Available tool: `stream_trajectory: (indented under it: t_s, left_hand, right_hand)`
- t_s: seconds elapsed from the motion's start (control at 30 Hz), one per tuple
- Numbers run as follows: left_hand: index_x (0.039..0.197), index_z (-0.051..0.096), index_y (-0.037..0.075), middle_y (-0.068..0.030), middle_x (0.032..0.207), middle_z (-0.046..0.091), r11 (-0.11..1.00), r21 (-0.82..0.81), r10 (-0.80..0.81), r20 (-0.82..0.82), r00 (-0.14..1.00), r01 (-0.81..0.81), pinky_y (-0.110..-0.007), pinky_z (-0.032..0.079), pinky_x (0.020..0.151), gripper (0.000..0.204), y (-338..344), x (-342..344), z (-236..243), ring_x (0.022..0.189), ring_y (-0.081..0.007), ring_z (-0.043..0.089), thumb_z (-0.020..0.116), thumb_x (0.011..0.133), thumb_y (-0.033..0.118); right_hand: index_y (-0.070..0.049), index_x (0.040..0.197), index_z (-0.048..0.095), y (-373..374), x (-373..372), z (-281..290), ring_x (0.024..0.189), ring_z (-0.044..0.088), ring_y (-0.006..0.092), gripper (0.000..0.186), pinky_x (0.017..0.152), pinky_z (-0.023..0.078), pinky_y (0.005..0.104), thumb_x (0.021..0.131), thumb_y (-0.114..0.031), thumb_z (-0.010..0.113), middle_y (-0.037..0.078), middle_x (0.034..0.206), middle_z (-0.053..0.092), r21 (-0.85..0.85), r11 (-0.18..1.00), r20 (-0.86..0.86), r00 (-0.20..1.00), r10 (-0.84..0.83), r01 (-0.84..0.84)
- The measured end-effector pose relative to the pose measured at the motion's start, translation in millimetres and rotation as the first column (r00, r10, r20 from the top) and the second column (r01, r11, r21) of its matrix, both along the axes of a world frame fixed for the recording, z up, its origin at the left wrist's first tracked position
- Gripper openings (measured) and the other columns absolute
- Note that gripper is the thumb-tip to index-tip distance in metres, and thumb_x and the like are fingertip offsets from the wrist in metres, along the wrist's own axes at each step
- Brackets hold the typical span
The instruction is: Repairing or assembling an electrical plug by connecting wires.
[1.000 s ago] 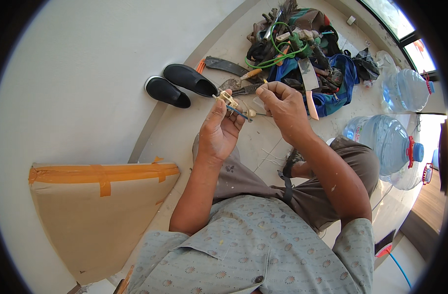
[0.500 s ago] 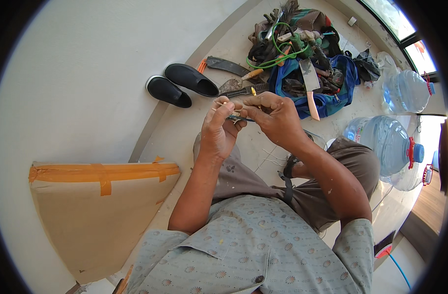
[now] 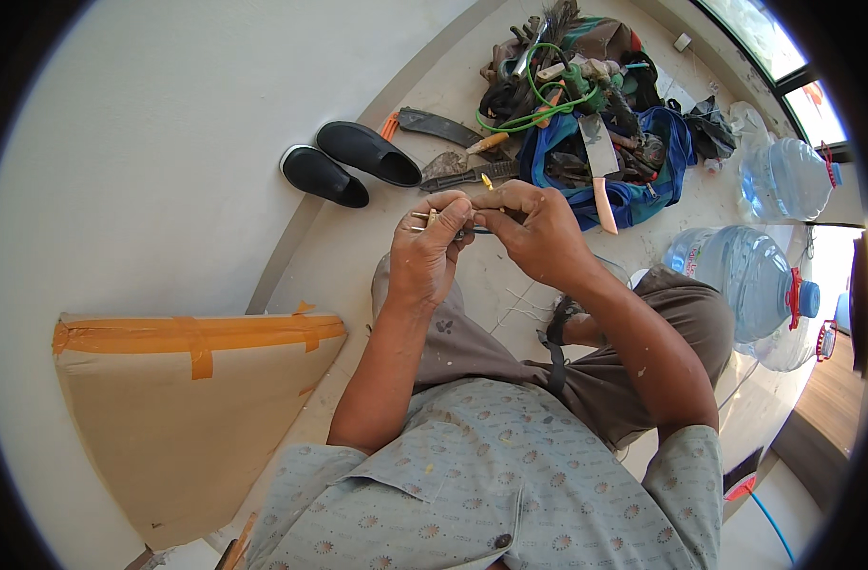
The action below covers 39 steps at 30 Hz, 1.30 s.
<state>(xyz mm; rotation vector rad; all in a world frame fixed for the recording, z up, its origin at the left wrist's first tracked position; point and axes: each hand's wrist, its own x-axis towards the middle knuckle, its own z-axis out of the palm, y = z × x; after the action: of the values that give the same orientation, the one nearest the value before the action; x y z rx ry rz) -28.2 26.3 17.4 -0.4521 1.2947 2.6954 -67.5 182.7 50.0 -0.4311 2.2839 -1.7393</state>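
Note:
In front of my chest both hands come together over a small electrical plug (image 3: 432, 219). My left hand (image 3: 424, 261) is closed on it, thumb on top, and two thin metal pins stick out on its left side. My right hand (image 3: 543, 237) is closed too, fingertips pinched close to the left thumb. Between the hands a short bit of blue wire (image 3: 482, 230) shows. A slim piece with a yellow tip (image 3: 487, 180) pokes up by the right fingers; its kind is unclear. Fingers hide most of the plug.
Beyond my hands lies a blue tool bag (image 3: 681, 138) heaped with tools, a cleaver (image 3: 600, 157) on it. Black slip-on shoes (image 3: 367, 154) stand by the wall. Large water bottles (image 3: 738, 275) are at right, a taped cardboard panel (image 3: 196, 418) at left. White wire scraps (image 3: 521, 306) litter the floor.
My left thumb and fingers have shifted on the plug, and its metal pins now show at the left. My right hand stays nearly in place.

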Motion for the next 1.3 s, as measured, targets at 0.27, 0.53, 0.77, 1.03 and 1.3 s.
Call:
stream_trajectory:
  t_s: [0.27,0.53,0.77,1.03,1.3]
  left_hand:
    - [0.097,0.064,0.005,-0.0036,0.082,0.067,0.994,0.109,-0.007,0.021,1.0,0.005,-0.023,0.049,0.066,0.015,-2,1,-4,0.074,-0.0091,0.061,0.066,0.091,0.019]
    - [0.112,0.059,0.003,-0.0049,0.089,0.061,0.921,0.388,-0.032,0.001,0.999,0.029,-0.026,0.051,0.07,0.026,-7,-3,-1,0.083,-0.0125,0.06,0.06,0.094,0.022]
    - [0.124,0.052,0.006,-0.0061,0.101,0.058,0.884,0.465,-0.053,-0.019,0.998,0.056,-0.029,0.054,0.076,0.031,-10,-2,2,0.093,-0.0164,0.061,0.054,0.098,0.023]
    - [0.13,0.046,0.003,-0.0132,0.116,0.058,0.808,0.585,-0.066,-0.026,0.998,0.068,-0.031,0.055,0.085,0.036,-13,-3,-10,0.103,-0.0217,0.061,0.05,0.099,0.022]
    - [0.129,0.049,0.002,-0.0134,0.118,0.058,0.687,0.721,-0.103,-0.035,0.994,0.097,-0.036,0.054,0.089,0.034,-11,-2,-17,0.104,-0.0233,0.06,0.049,0.099,0.019]
  right_hand:
    - [-0.001,0.096,0.071,-1,4,7,0.078,0.065,0.0281,0.017,0.072,0.05,0.0336,0.084,-0.009,0.064,0.017,0.087,0.068,0.062,0.998,-0.029,0.999,-0.026,0.027]
    - [-0.001,0.097,0.071,-1,4,2,0.073,0.064,0.0224,0.018,0.068,0.049,0.0323,0.085,-0.011,0.065,0.014,0.085,0.068,0.026,0.999,-0.034,0.998,-0.046,0.046]
    - [-0.001,0.097,0.073,-2,6,6,0.061,0.051,0.0074,0.017,0.056,0.043,0.0241,0.083,-0.01,0.069,0.006,0.073,0.067,-0.048,0.996,0.146,0.987,-0.062,0.07]
    - [0.002,0.096,0.072,-5,4,2,0.061,0.052,0.0045,0.018,0.053,0.042,0.0227,0.083,-0.01,0.069,0.004,0.07,0.066,-0.141,0.981,0.179,0.978,-0.108,0.134]
    - [0.005,0.089,0.072,-6,2,0,0.052,0.047,0.0034,0.018,0.045,0.038,0.0229,0.081,-0.011,0.07,0.001,0.058,0.059,-0.087,0.987,0.244,0.964,-0.108,0.133]
